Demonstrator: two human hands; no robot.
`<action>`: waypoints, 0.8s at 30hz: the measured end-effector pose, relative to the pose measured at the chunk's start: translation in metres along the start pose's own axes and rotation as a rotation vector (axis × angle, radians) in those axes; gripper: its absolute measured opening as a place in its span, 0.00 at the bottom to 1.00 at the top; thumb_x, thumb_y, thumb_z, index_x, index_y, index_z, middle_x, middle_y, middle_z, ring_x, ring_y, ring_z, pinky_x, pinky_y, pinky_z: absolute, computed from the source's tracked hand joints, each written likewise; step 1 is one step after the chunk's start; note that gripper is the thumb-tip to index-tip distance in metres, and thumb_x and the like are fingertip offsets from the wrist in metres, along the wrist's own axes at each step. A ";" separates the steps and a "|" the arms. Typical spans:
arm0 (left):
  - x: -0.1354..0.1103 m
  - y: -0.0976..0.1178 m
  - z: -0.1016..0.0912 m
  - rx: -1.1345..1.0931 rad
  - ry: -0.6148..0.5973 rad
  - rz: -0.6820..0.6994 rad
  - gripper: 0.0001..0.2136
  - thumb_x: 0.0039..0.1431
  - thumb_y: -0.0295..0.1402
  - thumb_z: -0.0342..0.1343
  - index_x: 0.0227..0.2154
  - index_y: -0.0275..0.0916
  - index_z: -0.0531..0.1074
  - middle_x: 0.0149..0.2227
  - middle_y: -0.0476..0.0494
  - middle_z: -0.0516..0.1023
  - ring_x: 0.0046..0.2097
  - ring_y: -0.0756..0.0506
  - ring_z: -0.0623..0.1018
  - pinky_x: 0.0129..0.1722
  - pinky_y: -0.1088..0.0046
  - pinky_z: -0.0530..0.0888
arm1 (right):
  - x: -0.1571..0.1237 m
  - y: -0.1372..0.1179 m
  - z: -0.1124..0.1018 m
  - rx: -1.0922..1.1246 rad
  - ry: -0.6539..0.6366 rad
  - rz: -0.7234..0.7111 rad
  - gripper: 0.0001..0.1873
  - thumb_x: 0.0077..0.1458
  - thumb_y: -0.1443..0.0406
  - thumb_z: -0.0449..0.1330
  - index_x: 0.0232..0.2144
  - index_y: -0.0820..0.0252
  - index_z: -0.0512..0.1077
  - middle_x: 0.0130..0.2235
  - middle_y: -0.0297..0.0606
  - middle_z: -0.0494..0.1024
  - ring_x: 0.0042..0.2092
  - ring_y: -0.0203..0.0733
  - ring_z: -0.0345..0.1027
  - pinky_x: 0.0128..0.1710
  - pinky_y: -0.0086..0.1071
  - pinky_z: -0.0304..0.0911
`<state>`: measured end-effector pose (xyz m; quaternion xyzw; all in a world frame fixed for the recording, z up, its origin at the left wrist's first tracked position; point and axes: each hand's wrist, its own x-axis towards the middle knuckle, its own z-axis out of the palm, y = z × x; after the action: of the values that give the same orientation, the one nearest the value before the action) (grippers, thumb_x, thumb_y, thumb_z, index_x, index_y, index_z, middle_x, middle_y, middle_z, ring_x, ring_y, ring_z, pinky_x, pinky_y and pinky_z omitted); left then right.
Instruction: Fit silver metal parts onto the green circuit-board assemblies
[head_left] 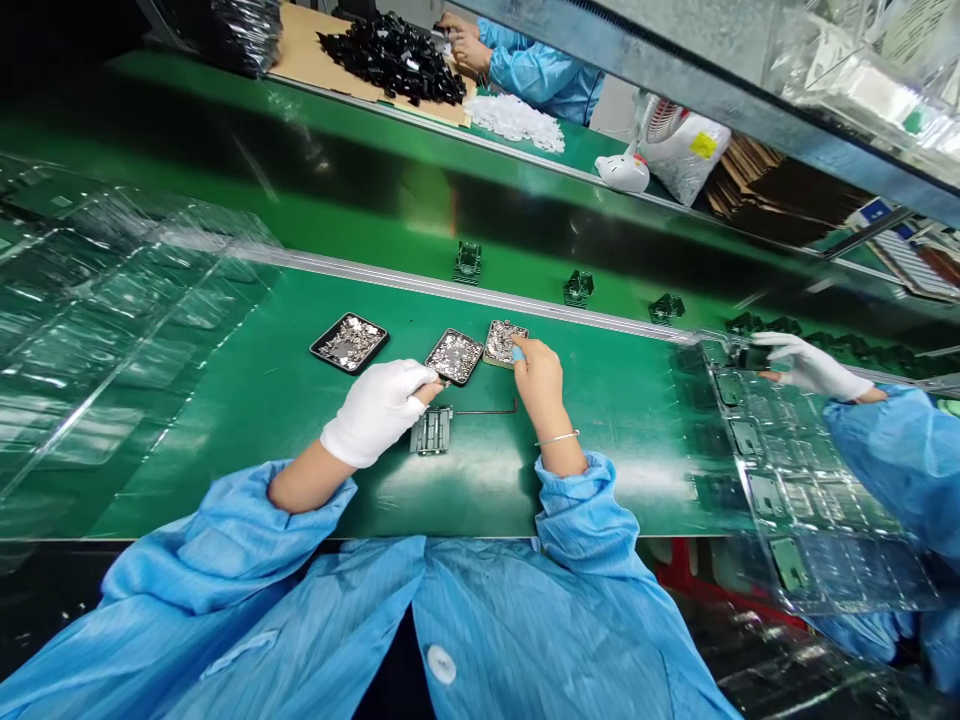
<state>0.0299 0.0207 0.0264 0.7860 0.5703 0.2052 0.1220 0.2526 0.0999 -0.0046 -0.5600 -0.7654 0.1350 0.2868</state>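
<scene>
My left hand (379, 412), in a white glove with bare fingertips, is closed in a pinch by the near edge of the middle tray (455, 357) of small metal parts. What it pinches is too small to make out. My right hand (540, 385), bare with a blue cover on one fingertip, reaches into the right tray (507, 343) of small metal pieces. Its fingers are drawn together, and their tips are partly hidden. Just below the left fingers lies a dark green slotted housing (431, 432). A thin L-shaped hex key (487, 411) lies beside it.
A third tray (349, 342) of metal parts sits to the left. Clear plastic blister trays (112, 330) cover the left side. Green units (467, 262) stand beyond the metal rail. At right, a co-worker's gloved hand (814, 365) is over another blister tray (817, 480).
</scene>
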 end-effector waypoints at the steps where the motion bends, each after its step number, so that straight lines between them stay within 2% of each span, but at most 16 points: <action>1: -0.001 0.000 -0.001 0.081 -0.010 0.017 0.15 0.62 0.36 0.44 0.25 0.37 0.72 0.27 0.42 0.74 0.31 0.44 0.73 0.31 0.68 0.64 | -0.006 -0.008 0.000 0.083 0.016 -0.036 0.16 0.59 0.71 0.49 0.43 0.61 0.75 0.44 0.45 0.79 0.47 0.46 0.72 0.50 0.39 0.65; 3: -0.004 0.001 -0.002 0.217 -0.030 0.044 0.16 0.62 0.36 0.44 0.26 0.37 0.73 0.27 0.40 0.75 0.31 0.42 0.74 0.32 0.66 0.64 | -0.020 -0.028 0.003 0.279 -0.015 -0.143 0.13 0.61 0.66 0.51 0.39 0.58 0.76 0.41 0.40 0.79 0.45 0.42 0.72 0.47 0.35 0.66; 5: -0.007 0.004 -0.002 0.296 -0.036 0.062 0.17 0.63 0.36 0.43 0.26 0.37 0.74 0.27 0.38 0.76 0.32 0.40 0.75 0.32 0.64 0.64 | -0.034 -0.047 0.007 0.410 -0.141 -0.228 0.10 0.60 0.63 0.54 0.38 0.57 0.75 0.39 0.37 0.79 0.41 0.39 0.73 0.45 0.32 0.66; 8: -0.015 0.007 -0.001 0.291 -0.006 0.060 0.19 0.64 0.36 0.42 0.23 0.37 0.73 0.26 0.37 0.76 0.32 0.39 0.76 0.32 0.63 0.65 | -0.046 -0.064 0.013 0.478 -0.261 -0.235 0.08 0.60 0.64 0.55 0.34 0.56 0.74 0.37 0.34 0.79 0.40 0.38 0.72 0.43 0.31 0.66; 11: -0.024 0.004 0.002 0.114 0.059 0.028 0.18 0.63 0.39 0.43 0.25 0.37 0.73 0.28 0.36 0.77 0.35 0.39 0.77 0.36 0.61 0.69 | -0.049 -0.064 0.013 0.513 -0.314 -0.203 0.07 0.59 0.65 0.55 0.34 0.56 0.74 0.36 0.33 0.79 0.39 0.38 0.72 0.43 0.31 0.65; 15: -0.034 -0.009 0.013 -0.297 0.158 -0.134 0.15 0.60 0.37 0.44 0.40 0.37 0.74 0.43 0.38 0.79 0.46 0.42 0.77 0.48 0.64 0.72 | -0.050 -0.057 0.014 0.448 -0.252 -0.159 0.07 0.56 0.69 0.54 0.32 0.57 0.72 0.34 0.34 0.77 0.38 0.38 0.70 0.41 0.31 0.64; 17: -0.036 -0.015 0.022 -0.454 0.090 -0.195 0.17 0.57 0.37 0.46 0.44 0.36 0.73 0.47 0.39 0.78 0.49 0.43 0.76 0.52 0.65 0.71 | -0.053 -0.056 0.017 0.401 -0.214 -0.196 0.07 0.55 0.71 0.53 0.31 0.57 0.71 0.36 0.36 0.77 0.41 0.40 0.69 0.44 0.33 0.63; 20: -0.039 -0.021 0.035 -0.582 -0.043 -0.231 0.18 0.55 0.39 0.46 0.43 0.36 0.73 0.46 0.39 0.79 0.49 0.42 0.77 0.53 0.63 0.71 | -0.058 -0.060 0.025 0.323 -0.235 -0.307 0.07 0.55 0.71 0.54 0.33 0.57 0.71 0.40 0.39 0.77 0.45 0.43 0.68 0.51 0.39 0.60; 24: -0.041 -0.020 0.042 -0.611 -0.037 -0.277 0.18 0.56 0.42 0.46 0.40 0.35 0.73 0.44 0.38 0.79 0.47 0.41 0.77 0.52 0.62 0.72 | -0.063 -0.065 0.034 0.198 -0.277 -0.333 0.09 0.54 0.73 0.54 0.34 0.57 0.70 0.40 0.38 0.77 0.44 0.44 0.67 0.56 0.43 0.56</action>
<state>0.0209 -0.0097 -0.0266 0.6317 0.5815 0.3337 0.3892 0.1951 0.0234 -0.0154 -0.3713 -0.8623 0.2358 0.2509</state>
